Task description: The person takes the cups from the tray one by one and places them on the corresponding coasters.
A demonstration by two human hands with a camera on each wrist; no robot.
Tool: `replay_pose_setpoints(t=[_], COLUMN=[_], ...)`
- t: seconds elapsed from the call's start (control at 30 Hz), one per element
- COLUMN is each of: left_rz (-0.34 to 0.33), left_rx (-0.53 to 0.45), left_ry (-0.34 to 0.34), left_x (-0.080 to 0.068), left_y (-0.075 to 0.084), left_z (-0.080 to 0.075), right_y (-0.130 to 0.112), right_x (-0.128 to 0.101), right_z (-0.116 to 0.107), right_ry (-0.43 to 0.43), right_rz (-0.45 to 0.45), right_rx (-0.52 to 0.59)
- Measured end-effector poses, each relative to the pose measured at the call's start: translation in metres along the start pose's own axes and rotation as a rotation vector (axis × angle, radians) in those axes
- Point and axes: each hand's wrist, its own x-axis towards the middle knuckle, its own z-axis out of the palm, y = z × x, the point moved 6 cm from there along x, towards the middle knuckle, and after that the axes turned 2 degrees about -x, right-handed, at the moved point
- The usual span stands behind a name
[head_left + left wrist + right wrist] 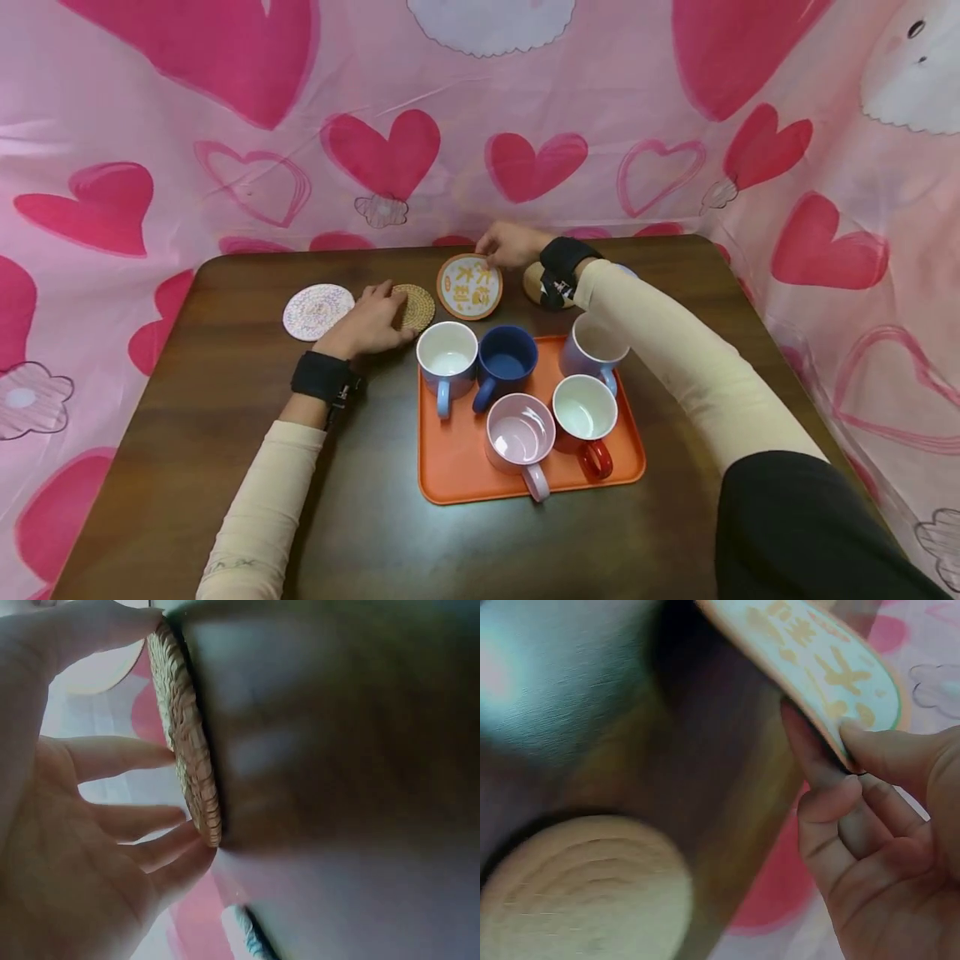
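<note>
Coasters lie along the far side of the brown surface (225,392): the right hand (513,246) pinches the far edge of the printed coaster (469,287), while the left hand (372,321), fingers relaxed, rests on the woven coaster (416,306). Five mugs stand on the orange tray (457,467) just nearer.

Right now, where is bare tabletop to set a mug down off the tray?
Free: the table left of the orange tray, below the left hand, and the strip along its near edge. Crowded: the far row of coasters, from the white coaster to the printed coaster.
</note>
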Motion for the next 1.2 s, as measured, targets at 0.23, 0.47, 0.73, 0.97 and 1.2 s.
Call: replay_pose_setpoints(t=[0.23, 0.47, 0.73, 0.97, 1.2], left_rz=[-0.028, 0.018, 0.007, 0.023, 0.027], left_rx=[-0.066, -0.086, -0.061, -0.025, 0.024], left_ry=[0.019, 0.032, 0.055, 0.034, 0.067], left_x=[0.005, 0.013, 0.019, 0.026, 0.031], left_y=[-0.008, 0.0, 0.0, 0.001, 0.005], left_z=[-0.001, -0.002, -0.005, -0.003, -0.007], right_y=[0.016, 0.029, 0.035, 0.038, 0.035], right_x=[-0.002, -0.002, 0.004, 0.002, 0.003], right_z=[0.018, 0.018, 0.013, 0.016, 0.013], right_ry=[-0.085, -0.121, -0.076, -0.022, 0.019], right_rz=[0.087, 0.136, 0.132, 0.177, 0.183], right_rx=[-0.008, -0.09, -0.258, -0.322, -0.304])
